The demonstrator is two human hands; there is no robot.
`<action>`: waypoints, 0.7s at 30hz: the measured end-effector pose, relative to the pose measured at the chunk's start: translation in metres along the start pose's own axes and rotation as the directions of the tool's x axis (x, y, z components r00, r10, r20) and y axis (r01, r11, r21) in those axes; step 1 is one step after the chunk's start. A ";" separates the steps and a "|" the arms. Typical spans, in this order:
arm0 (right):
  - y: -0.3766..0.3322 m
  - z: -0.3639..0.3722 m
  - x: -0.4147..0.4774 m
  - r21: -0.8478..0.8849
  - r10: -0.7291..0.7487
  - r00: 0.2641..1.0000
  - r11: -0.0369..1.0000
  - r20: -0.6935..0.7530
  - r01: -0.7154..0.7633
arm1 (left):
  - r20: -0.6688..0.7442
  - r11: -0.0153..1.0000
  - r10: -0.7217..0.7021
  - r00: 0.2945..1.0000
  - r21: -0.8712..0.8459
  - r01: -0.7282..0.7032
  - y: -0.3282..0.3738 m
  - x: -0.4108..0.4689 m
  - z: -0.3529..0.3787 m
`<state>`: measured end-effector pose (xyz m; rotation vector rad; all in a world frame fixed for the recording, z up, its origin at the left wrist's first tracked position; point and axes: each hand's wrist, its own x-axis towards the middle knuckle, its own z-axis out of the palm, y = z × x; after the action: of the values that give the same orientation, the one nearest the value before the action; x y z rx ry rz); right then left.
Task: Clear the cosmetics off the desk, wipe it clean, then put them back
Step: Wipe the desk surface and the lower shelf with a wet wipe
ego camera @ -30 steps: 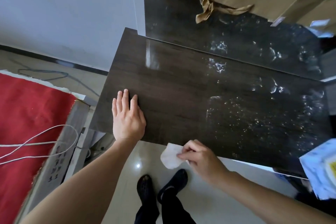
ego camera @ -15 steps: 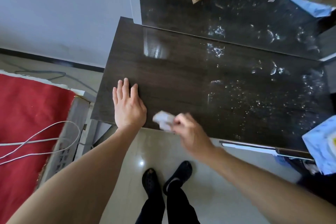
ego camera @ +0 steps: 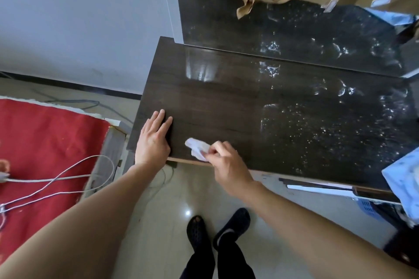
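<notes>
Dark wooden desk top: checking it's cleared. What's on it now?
On the dark wooden desk: the flat left hand, the right hand pinching a crumpled white wipe, and white specks across its right half. Anything under the hands is hidden.

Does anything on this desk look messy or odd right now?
Yes. The right half of the desk is dotted with pale specks and smears; the left half looks clean. The right hand pinches a wipe at the front edge, short of them. The brown paper above is torn.
</notes>
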<state>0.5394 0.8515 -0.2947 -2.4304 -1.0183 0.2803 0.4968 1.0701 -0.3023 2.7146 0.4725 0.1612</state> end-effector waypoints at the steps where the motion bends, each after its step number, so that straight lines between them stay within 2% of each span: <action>1: 0.000 0.000 -0.021 0.012 -0.047 0.998 0.999 0.041 0.047 | -0.003 1.000 -0.012 1.000 0.011 0.012 0.002 -0.005 0.000; 2: 0.001 -0.001 -0.041 0.044 -0.053 0.991 0.998 0.120 0.048 | -0.001 0.999 -0.039 0.999 0.020 0.039 0.007 -0.008 -0.001; 4: 0.009 -0.014 -0.071 0.110 0.012 0.966 0.993 0.258 -0.041 | 0.017 0.993 -0.116 0.993 0.026 0.116 0.024 -0.010 -0.003; 5: 0.012 -0.024 -0.078 0.130 0.049 0.958 0.988 0.282 -0.089 | 0.018 0.991 -0.132 0.991 0.023 0.132 0.035 -0.009 -0.002; 8: 0.027 -0.075 -0.065 0.175 0.138 0.979 0.971 0.148 -0.163 | -0.003 0.997 -0.083 0.997 -0.010 0.082 0.078 -0.005 0.007; 10: 0.051 -0.115 -0.035 0.108 0.192 0.981 0.976 -0.039 -0.187 | 0.012 0.994 -0.100 0.995 -0.046 0.100 0.108 0.001 0.017; 14: 0.130 -0.177 0.046 -0.008 0.315 0.866 0.939 -0.389 -0.345 | 0.028 0.979 -0.203 0.979 0.009 0.203 0.137 0.008 0.042; 17: 0.182 -0.187 0.103 0.028 0.453 0.763 0.867 -0.460 -0.498 | 0.021 0.975 -0.199 0.980 0.102 0.196 0.136 0.008 0.054; 21: 0.208 -0.154 0.149 0.121 0.582 0.708 0.799 -0.399 -0.589 | -0.005 0.970 -0.197 0.980 0.144 0.196 0.139 0.009 0.057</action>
<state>0.8273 0.7780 -0.2685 -2.6045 -0.0311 -0.0562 0.5567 0.9326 -0.3008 2.7845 0.7746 0.0633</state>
